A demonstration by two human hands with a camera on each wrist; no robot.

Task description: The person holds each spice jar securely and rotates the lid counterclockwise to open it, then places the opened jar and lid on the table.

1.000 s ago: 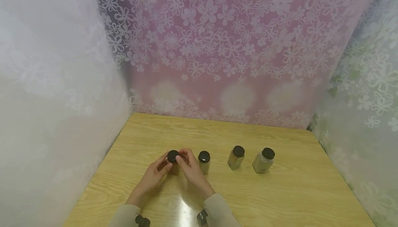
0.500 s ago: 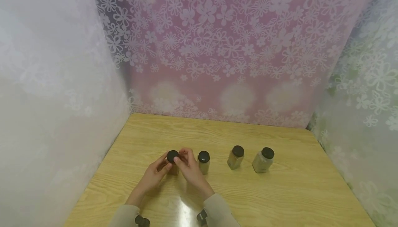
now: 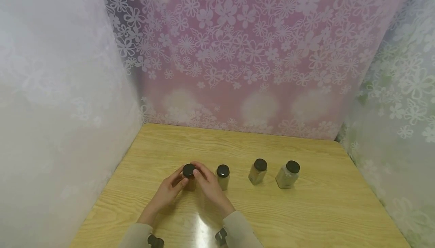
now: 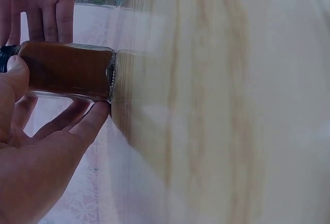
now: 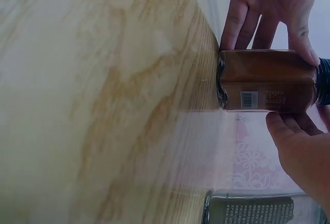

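Note:
A glass spice jar (image 5: 268, 80) of brown-red powder stands upright on the wooden table, its black lid (image 3: 188, 170) on top. My left hand (image 3: 167, 192) holds it from the left, with the thumb near the neck and the other fingers along its side. From the right my right hand (image 3: 209, 185) grips the lid, its thumb at the near edge and fingers round the far side. In the left wrist view the jar's base rests on the table. A barcode label (image 5: 249, 100) shows on its side in the right wrist view.
Just right of my right hand stands a second black-lidded jar (image 3: 222, 178). Farther right are two more, a brownish jar (image 3: 257, 172) and a wider greyish one (image 3: 287, 175). Flower-patterned curtains (image 3: 238, 51) enclose the table (image 3: 306, 217) at the back and sides.
My right fingers have shifted left round the far side of the lid, and the right thumb has slid slightly right along it. The left hand and the other jars keep their places.

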